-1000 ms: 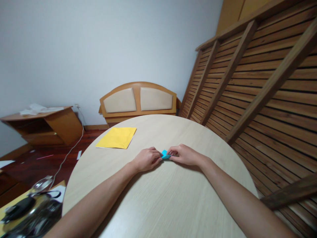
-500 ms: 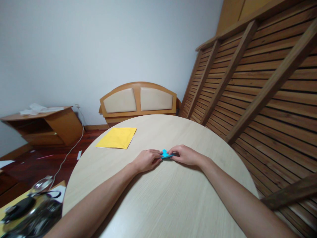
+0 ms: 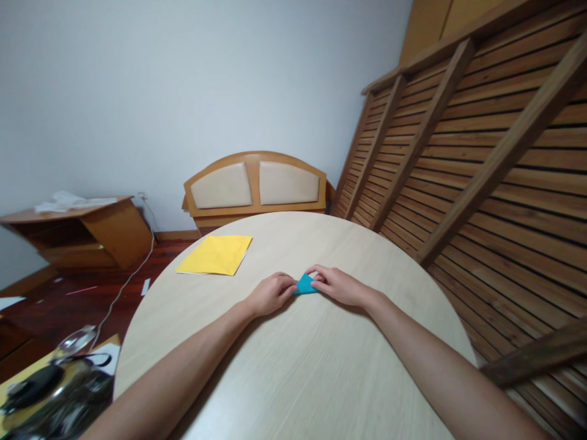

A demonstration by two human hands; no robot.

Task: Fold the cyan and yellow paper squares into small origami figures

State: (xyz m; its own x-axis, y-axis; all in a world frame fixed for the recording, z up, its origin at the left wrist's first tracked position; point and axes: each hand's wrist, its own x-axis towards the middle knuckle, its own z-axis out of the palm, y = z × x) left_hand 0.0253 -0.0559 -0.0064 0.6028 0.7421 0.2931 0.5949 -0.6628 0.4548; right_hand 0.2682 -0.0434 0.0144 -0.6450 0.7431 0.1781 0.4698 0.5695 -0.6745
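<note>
A small piece of folded blue paper [image 3: 305, 285] lies at the middle of the pale round table [image 3: 293, 379], showing a roughly triangular face. My left hand [image 3: 273, 293] holds its left end, fingers closed over the edge. From the other side, the fingertips of my right hand [image 3: 337, 285] pinch its right edge. Both hands rest low, close to the tabletop. My fingers hide the two ends of the paper. Farther back on the left side of the table lies a stack of yellow paper [image 3: 215, 255], with a thin white edge underneath.
A wooden headboard [image 3: 255, 183] stands behind the table. Tall wooden slats [image 3: 458, 159] lean on the right. At left are a low cabinet [image 3: 107, 235] with white sheets on top, a cable on the floor, and a glass-lidded pot [image 3: 50, 391] beside the table.
The blue paper now shows a plain, darker triangular face instead of a lighter, notched shape. My left fingers have drawn slightly left, uncovering more of it.
</note>
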